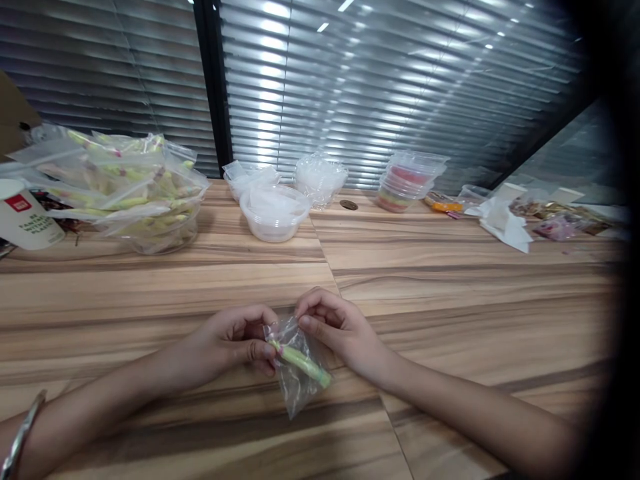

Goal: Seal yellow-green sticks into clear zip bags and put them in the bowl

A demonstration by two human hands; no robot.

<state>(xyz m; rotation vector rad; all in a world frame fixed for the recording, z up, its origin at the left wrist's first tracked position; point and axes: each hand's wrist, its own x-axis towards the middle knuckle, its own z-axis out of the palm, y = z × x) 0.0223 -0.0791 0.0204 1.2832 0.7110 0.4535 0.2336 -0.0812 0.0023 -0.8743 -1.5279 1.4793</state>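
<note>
A small clear plastic bag (296, 393) hangs between my two hands, just above the wooden table (225, 440). Inside it lies a slim yellow-green item (303, 363) with a pink band near one end and a bluish-green band near the other; its exact kind I cannot make out. My left hand (245, 337) pinches the bag's left edge, close to the pink-banded end. At the bag's upper right corner, the thumb and fingertips of my right hand (333, 327) are closed on the plastic.
A clear tub (167, 243) piled with bagged yellow-green items stands at the back left beside a paper cup (33, 217). Clear bowls (275, 223), stacked lidded containers (406, 183) and crumpled white paper (505, 220) line the back, before window blinds.
</note>
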